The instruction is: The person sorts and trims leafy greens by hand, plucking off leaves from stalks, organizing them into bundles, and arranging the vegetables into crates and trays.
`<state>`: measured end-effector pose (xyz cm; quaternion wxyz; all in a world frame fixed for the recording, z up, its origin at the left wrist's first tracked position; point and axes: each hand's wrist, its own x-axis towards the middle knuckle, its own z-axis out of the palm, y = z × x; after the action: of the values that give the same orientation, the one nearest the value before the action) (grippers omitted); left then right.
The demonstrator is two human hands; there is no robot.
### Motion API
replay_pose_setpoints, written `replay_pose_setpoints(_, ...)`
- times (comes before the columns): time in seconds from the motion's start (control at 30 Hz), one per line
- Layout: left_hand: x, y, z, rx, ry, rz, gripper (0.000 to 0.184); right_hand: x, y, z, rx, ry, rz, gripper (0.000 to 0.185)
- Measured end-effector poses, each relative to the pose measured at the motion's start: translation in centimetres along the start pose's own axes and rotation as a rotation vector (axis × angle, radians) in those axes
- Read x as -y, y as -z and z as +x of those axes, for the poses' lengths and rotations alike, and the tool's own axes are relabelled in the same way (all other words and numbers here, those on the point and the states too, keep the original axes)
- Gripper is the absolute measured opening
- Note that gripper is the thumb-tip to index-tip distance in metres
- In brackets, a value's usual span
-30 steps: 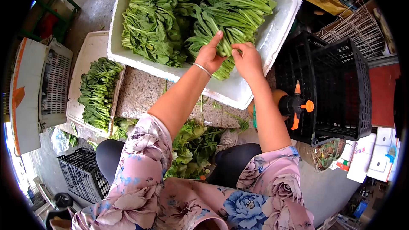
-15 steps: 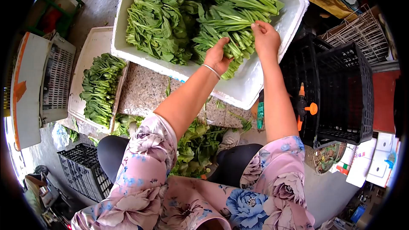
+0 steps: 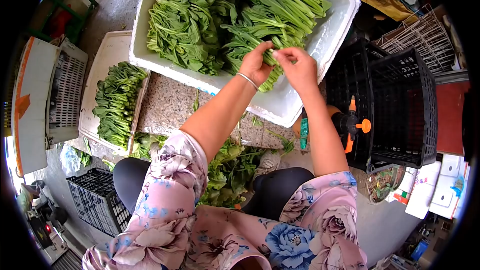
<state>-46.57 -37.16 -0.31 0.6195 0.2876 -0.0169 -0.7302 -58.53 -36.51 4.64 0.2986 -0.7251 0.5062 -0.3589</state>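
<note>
Grey floor [image 3: 392, 222], speckled stone slab [image 3: 167, 107], green frame [image 3: 60, 3] upper left, red panel [image 3: 450, 115] right, bright light [image 3: 12, 160] left edge

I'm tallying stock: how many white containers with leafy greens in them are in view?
2: the large white box at top centre, and the shallow white tray to its left. Others may be hidden.

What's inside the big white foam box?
Two heaps of leafy greens, with the left hand and right hand at the stems. What lies beneath the greens is covered.
</note>
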Motion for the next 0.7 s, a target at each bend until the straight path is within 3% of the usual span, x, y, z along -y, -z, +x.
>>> replay_pose_setpoints(0.03, 0.1, 0.3, 0.1, -0.017, 0.007, 0.036, 0.014, 0.5, 0.2, 0.5, 0.0, 0.002, 0.0, 0.018)
replay_pose_setpoints(0.1, 0.2, 0.5, 0.4, 0.012, 0.027, -0.016, 0.009, 1.1, 0.3, 2.0, -0.374, 0.351, -0.393, 0.017)
replay_pose_setpoints(0.3, -0.3, 0.6, 0.2, -0.014, 0.047, -0.018, 0.007, 0.4, -0.5, 5.6, -0.261, 0.486, -0.516, 0.015)
replay_pose_setpoints(0.43, -0.7, 0.8, 0.0, 0.032, 0.086, -0.075, 0.007, 0.7, -0.7, 3.7, -0.418, 0.305, -0.366, 0.014)
replay_pose_setpoints(0.5, -0.5, 0.6, -0.2, 0.049, 0.06, -0.07, 0.007, 0.2, -1.3, 2.9, -0.328, -0.277, 0.456, 0.016)
replay_pose_setpoints(0.53, -0.3, 0.5, -0.2, 0.052, 0.034, -0.084, 0.009, 0.2, -1.5, 2.3, -0.311, -0.314, 0.568, 0.019)
replay_pose_setpoints(0.7, 0.0, 0.3, -0.1, 0.039, 0.01, -0.011, 0.01, -1.2, -2.8, 0.8, -0.257, -0.303, 0.514, 0.018)
